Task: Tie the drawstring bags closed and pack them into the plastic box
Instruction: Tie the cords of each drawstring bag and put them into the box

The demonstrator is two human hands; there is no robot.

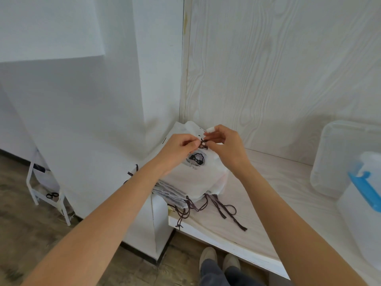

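- Top drawstring bag (198, 176): white thin fabric with a dark printed logo, it lay on top of the pile just right of frame centre. Looked light, soft and floppy, so it would sag if lifted by one corner.
- Its dark cord (204, 143) sat at the bag's far edge, between the two hands. Thin and limp, probably a bit slippery; best taken by pinching close to the knot, where the ends stay short and under control.
- Left hand (181, 150): fingers curled, pinching the cord at its left side. Right hand (224, 145): pinching the cord's right side, with what looked like white tape on one fingertip. Both were narrow pinches, nearly touching each other.
- Knot appeared half formed; couldn't tell if it was pulled tight.
- Pile of bags (175, 191) underneath: same flat white fabric, stacked unevenly, overhanging the left edge of the worktop. Their loose cords (222, 207) trailed toward the lower centre, untied, so most of the job seemed left.
- Worktop (268, 203): pale woodgrain, centre right of frame.
- Plastic box (340, 157): translucent, right edge of frame, well apart from the pile. Rigid, smooth walls. Whether it held any bags, couldn't tell.
- Container with blue clip (365, 188): far right, just in front of the box.
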